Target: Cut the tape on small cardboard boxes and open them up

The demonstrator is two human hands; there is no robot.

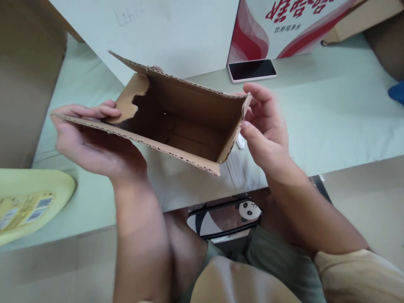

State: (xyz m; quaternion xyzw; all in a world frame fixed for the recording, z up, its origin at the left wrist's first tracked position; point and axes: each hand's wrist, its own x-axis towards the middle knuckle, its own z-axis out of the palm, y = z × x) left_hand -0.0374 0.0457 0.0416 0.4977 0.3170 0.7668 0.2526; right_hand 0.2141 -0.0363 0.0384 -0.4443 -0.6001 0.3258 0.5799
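Observation:
A small brown cardboard box (195,139) is held up in front of me, its open end tilted toward my face, with nothing visible inside. My left hand (97,143) grips the box's left side, the fingers on a torn-edged flap and the palm beneath the long front flap. At the right end, my right hand (265,122) pinches the box's edge between thumb and fingers. Just below the right thumb a small white object (240,142) with a cable shows on the pale green cloth surface.
Behind the box stand a white panel (176,33) and a red-and-white printed carton (284,29). A phone (251,70) lies before the carton. At left is a yellow-green bottle (34,202); a panda-print bag (225,216) sits low, near my legs. Something blue (397,92) shows far right.

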